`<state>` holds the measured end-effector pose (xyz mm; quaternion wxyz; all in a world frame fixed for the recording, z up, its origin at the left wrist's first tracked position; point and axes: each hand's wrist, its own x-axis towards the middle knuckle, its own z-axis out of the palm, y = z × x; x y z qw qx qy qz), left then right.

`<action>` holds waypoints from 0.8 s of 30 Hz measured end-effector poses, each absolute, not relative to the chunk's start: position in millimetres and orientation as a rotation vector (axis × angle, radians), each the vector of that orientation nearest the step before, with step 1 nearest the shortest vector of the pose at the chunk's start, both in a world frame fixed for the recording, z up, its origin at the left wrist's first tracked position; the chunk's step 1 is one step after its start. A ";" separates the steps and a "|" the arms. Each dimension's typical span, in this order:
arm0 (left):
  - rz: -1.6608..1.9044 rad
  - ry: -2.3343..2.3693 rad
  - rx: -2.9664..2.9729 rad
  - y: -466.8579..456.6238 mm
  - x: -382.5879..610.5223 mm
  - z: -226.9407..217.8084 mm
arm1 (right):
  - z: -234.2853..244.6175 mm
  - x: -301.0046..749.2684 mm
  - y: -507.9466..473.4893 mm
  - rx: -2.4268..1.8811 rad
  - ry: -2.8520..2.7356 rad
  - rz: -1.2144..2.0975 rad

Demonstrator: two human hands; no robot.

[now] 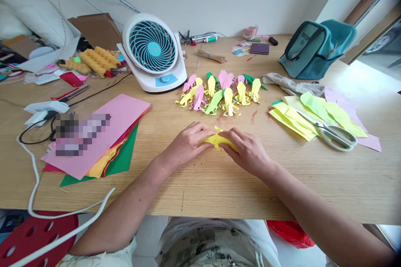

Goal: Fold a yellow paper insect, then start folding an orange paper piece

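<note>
A piece of folded yellow paper (216,139) is held between my two hands, just above the table. My left hand (194,138) pinches its left end with thumb and fingers. On the other end, my right hand (246,148) has its fingers closed round the paper. Curled strips stick up from the paper's middle; the rest is hidden by my fingers. Beyond my hands lies a group of cut and folded paper figures (229,99) in yellow, pink and green, with curled strips at their lower ends.
At right, scissors (336,135) lie on yellow and green paper pieces (293,121). A stack of coloured paper (125,108) is at left. A white fan (153,50) stands behind it. A teal bag (316,50) sits back right; a white cable (34,179) hangs over the front-left edge.
</note>
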<state>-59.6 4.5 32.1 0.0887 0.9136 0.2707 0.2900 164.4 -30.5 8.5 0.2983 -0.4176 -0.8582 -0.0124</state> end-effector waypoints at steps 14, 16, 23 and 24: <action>0.951 0.843 2.668 2.2 -56.5 31.2 | 6.7 164.9 -30.7 -1.088 -2.184 0.084; 0.948 0.859 2.656 2.1 -55.8 29.6 | 7.0 164.4 -31.2 -1.088 -2.201 0.100; 0.978 0.888 2.661 1.2 -54.3 26.0 | 4.9 165.2 -30.5 -1.164 -2.183 0.109; 0.982 0.892 2.660 1.0 -54.1 25.9 | 5.1 165.5 -30.5 -1.165 -2.189 0.108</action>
